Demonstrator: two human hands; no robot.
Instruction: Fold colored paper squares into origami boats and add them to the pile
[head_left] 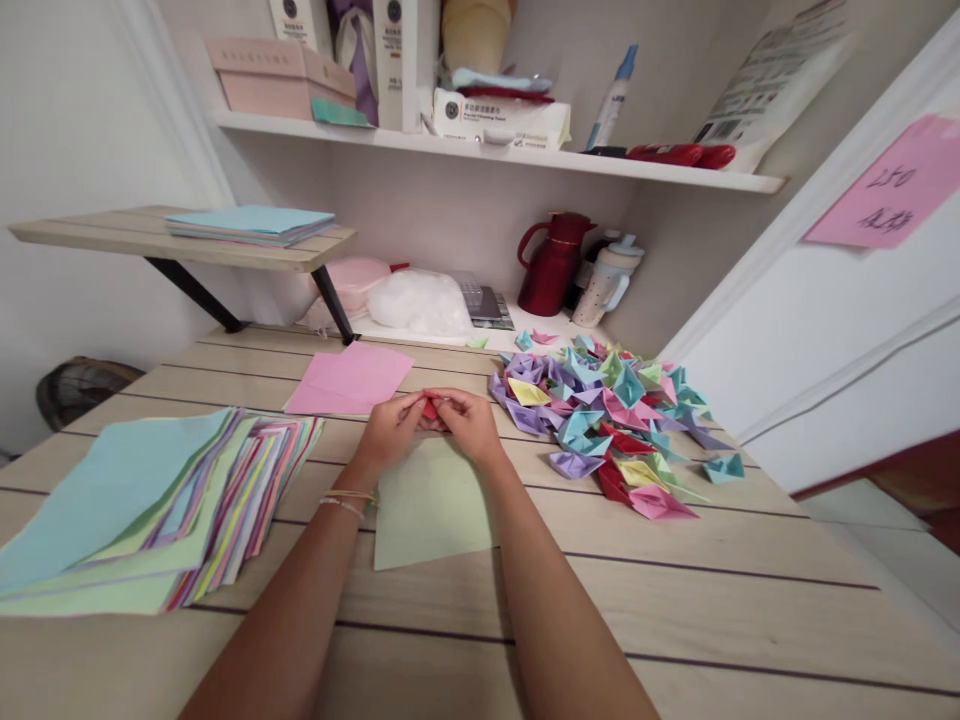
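Between my left hand [388,432] and my right hand [471,425] is a small folded piece of red paper [430,411]. Fingers of both hands are closed on it from either side, and they hide most of its shape. Under and in front of my hands a pale green paper sheet [435,505] lies flat on the wooden table. Just behind my left hand are pink paper sheets [341,380]. To the right of my right hand spreads a heap of folded paper boats [600,400] in purple, blue, pink, red, yellow and green.
A fanned stack of coloured paper [142,490] covers the table's left side. Blue-topped sheets [251,222] rest on a small raised wooden shelf [90,228]. At the back stand a red jug [553,265], a pale bottle [604,285] and a white plastic bag [420,303].
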